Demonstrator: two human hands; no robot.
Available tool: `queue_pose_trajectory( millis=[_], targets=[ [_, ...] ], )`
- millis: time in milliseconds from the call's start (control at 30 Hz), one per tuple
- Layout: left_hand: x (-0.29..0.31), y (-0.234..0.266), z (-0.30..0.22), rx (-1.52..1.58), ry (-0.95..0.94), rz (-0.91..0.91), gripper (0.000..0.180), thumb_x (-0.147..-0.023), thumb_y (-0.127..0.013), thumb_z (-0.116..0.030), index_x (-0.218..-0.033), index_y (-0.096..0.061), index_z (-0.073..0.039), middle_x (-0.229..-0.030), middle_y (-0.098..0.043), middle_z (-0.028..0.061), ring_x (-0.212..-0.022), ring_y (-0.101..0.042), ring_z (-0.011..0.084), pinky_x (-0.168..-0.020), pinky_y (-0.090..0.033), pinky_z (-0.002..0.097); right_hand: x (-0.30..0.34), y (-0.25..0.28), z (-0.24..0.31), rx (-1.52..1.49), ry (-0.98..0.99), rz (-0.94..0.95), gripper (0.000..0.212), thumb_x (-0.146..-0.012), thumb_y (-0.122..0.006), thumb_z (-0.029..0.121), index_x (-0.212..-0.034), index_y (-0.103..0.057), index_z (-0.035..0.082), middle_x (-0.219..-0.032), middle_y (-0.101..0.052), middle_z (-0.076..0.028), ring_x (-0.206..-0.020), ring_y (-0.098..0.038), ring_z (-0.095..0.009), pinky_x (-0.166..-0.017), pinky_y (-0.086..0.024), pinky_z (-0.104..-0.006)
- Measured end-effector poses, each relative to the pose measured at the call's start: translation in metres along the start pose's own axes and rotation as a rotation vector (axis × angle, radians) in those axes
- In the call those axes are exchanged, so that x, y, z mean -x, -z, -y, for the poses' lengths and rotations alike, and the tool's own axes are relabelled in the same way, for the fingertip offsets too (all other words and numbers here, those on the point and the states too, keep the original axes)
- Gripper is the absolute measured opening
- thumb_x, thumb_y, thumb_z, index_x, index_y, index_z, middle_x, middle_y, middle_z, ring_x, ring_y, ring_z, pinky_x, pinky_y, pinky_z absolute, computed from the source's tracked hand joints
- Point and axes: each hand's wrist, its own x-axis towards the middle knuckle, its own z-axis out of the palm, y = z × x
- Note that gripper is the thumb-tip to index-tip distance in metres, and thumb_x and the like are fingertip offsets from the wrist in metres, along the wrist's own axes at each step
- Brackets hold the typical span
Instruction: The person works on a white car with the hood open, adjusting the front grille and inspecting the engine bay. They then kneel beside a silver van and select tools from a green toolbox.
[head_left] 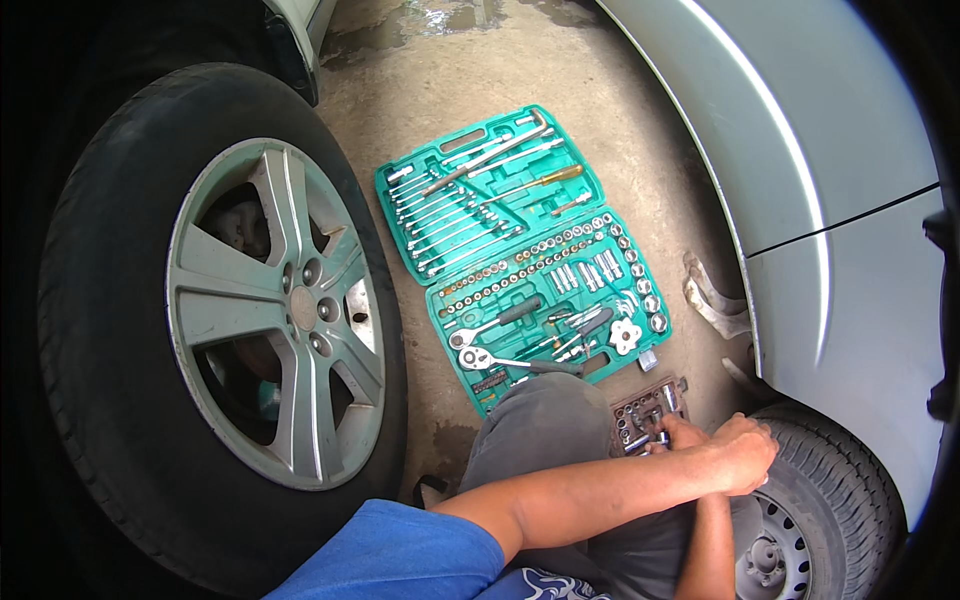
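My left arm reaches across to the right, over my right forearm. My left hand (745, 455) is closed, its fingers curled beside the tyre at the lower right; what they hold, if anything, is hidden. My right hand (682, 434) is at a small brown socket case (625, 412), its fingers pinched around a small shiny metal piece (663, 437) that I cannot name for sure. Small sockets and shiny metal parts sit in that case. Beyond my knee lies an open green tool case (590, 374), with wrenches, sockets, screwdriver and two ratchets (476, 357) in it.
A large wheel with a silver alloy rim (230, 310) stands close on the left. A grey car body panel (790, 160) curves along the right, above a wheel with a steel rim (765, 555). A curved metal piece (712, 300) is on the concrete floor (480, 60) by the panel.
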Motion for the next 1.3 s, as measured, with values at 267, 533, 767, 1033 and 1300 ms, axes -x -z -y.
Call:
queue_pose_trajectory(
  millis=[267,533,767,1033,1300],
  targets=[
    [0.0,0.003,0.0,-0.033,-0.009,-0.032,0.045,-0.086,-0.071,-0.038,-0.115,-0.068,-0.003,-0.103,-0.069,0.0153,-0.095,-0.069,0.0299,-0.081,-0.05,0.0436,-0.004,-0.005,-0.009,-0.015,0.062,-0.035,0.045,-0.077,-0.085,0.023,-0.109,-0.061,0.003,-0.109,-0.069,-0.023,-0.104,-0.066,-0.042,-0.089,-0.051,-0.0471],
    [-0.002,0.0,-0.003,0.056,-0.07,-0.109,0.039,-0.086,-0.069,-0.036,-0.106,-0.069,-0.002,-0.098,-0.07,0.0162,-0.093,-0.071,0.0308,-0.08,-0.053,0.0445,0.001,-0.006,-0.014,-0.008,0.142,-0.072,0.037,-0.082,-0.08,0.016,-0.11,-0.059,0.003,-0.105,-0.067,-0.022,-0.095,-0.066,-0.041,-0.083,-0.05,-0.047],
    [0.016,0.008,-0.002,0.108,-0.098,-0.214,0.034,-0.086,-0.068,-0.036,-0.097,-0.071,-0.004,-0.096,-0.071,0.0151,-0.093,-0.07,0.0313,-0.084,-0.052,0.0465,0.004,-0.004,-0.016,-0.025,0.147,0.003,0.037,-0.083,-0.078,0.011,-0.113,-0.058,0.002,-0.108,-0.067,-0.018,-0.099,-0.066,-0.036,-0.088,-0.051,-0.0441],
    [0.031,0.042,0.0,0.109,-0.008,-0.244,0.035,-0.087,-0.07,-0.034,-0.104,-0.071,-0.003,-0.098,-0.07,0.0144,-0.094,-0.069,0.0337,-0.085,-0.054,0.0491,0.024,0.0,-0.015,-0.021,0.198,-0.147,0.034,-0.086,-0.076,0.011,-0.114,-0.059,0.002,-0.108,-0.067,-0.014,-0.1,-0.065,-0.031,-0.089,-0.051,-0.0412],
    [0.018,0.046,0.003,0.142,0.015,-0.339,0.034,-0.09,-0.066,-0.035,-0.099,-0.07,-0.003,-0.097,-0.069,0.0146,-0.092,-0.069,0.0338,-0.081,-0.057,0.049,0.04,0.007,-0.003,-0.217,0.242,-0.646,0.031,-0.088,-0.074,0.011,-0.114,-0.059,0.003,-0.108,-0.067,-0.011,-0.1,-0.064,-0.026,-0.09,-0.051,-0.0383]
  ],
)
